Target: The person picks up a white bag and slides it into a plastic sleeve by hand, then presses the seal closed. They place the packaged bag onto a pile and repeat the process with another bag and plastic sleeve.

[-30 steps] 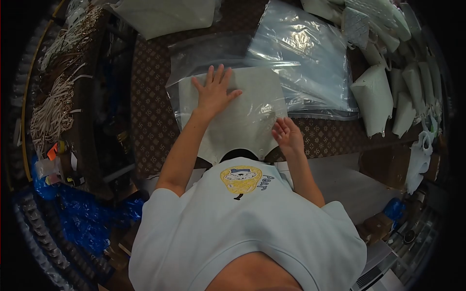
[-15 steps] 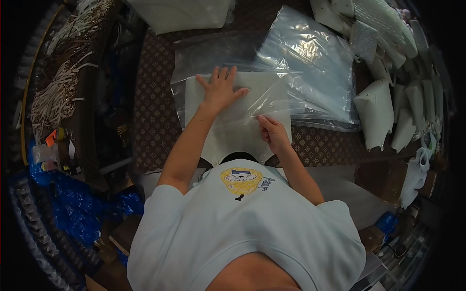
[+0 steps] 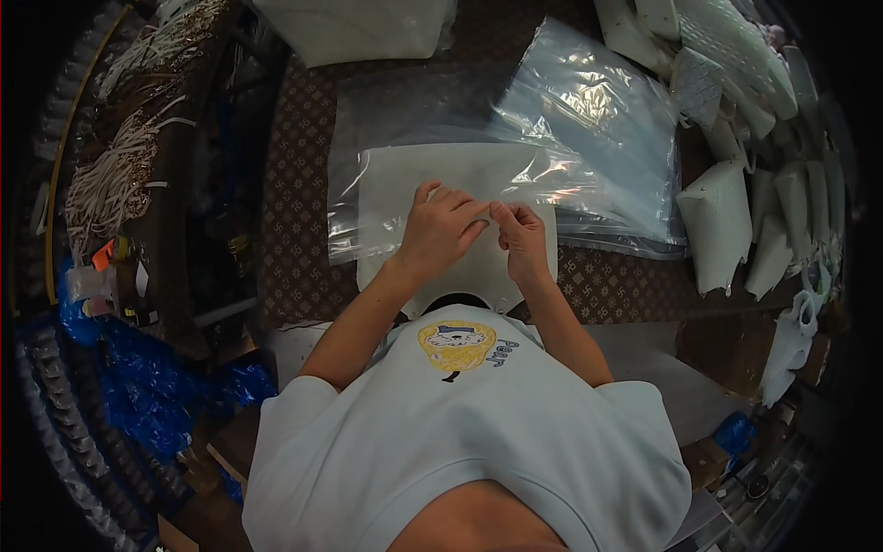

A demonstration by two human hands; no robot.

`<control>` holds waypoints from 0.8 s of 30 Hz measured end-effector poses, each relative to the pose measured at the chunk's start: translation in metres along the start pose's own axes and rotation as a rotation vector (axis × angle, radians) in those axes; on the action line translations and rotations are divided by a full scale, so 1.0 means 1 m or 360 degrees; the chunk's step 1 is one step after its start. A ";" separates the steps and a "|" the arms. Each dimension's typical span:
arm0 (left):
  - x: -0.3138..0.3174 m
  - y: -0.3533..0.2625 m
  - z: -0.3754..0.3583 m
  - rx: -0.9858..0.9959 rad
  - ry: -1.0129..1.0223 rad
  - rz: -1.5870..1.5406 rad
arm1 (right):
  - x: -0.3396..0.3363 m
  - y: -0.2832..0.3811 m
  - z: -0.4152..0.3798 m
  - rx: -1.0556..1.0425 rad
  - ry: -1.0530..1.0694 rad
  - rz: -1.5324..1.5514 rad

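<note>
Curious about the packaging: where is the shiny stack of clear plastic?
In the head view, the clear plastic stack lies right of centre on the patterned tabletop, beyond the right hand and beside the pale pieces.

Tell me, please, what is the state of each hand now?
Left hand: fingers partly bent; whether it grips anything cannot be told.
Right hand: closed, seems to pinch the plastic.

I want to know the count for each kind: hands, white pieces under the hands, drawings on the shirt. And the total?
Left hand and right hand: 2
White piece: 1
Drawing: 1
Total: 4
</note>
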State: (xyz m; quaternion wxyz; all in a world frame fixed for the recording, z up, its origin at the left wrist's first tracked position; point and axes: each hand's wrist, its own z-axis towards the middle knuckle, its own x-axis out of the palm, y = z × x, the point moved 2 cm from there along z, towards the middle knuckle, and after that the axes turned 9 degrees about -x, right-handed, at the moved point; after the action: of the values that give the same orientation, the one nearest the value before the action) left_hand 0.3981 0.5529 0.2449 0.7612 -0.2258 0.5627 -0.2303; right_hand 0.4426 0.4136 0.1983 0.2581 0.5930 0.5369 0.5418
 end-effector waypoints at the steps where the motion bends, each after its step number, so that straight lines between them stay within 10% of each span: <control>1: -0.001 0.001 0.001 0.0027 -0.0043 -0.0040 | 0.000 0.003 0.001 -0.0004 0.0047 -0.0034; 5: 0.000 0.011 0.007 -0.0205 0.0242 -0.0335 | 0.001 0.010 0.004 0.0019 0.0146 -0.0162; 7: 0.002 0.018 0.006 -0.0830 0.0579 -0.1119 | -0.002 0.011 0.004 0.0033 0.0188 -0.0187; 14: 0.016 0.034 0.001 -0.1063 0.0745 -0.1676 | -0.017 0.006 0.003 0.0091 0.0408 -0.0336; 17: 0.016 0.020 0.000 -0.0945 0.0495 -0.1081 | -0.003 0.019 -0.003 0.0233 0.0248 -0.0420; 19: 0.008 0.007 0.002 -0.0126 -0.0072 -0.0142 | 0.000 0.019 -0.002 0.0175 0.0261 -0.0362; 24: 0.008 0.010 0.001 0.0075 -0.0307 -0.0044 | 0.005 0.009 0.003 0.0038 0.0203 -0.0296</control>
State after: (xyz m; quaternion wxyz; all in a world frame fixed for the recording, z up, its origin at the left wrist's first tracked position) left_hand 0.4027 0.5559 0.2330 0.8136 -0.2366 0.4781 -0.2311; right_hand 0.4472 0.4163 0.2069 0.2656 0.5080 0.6112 0.5457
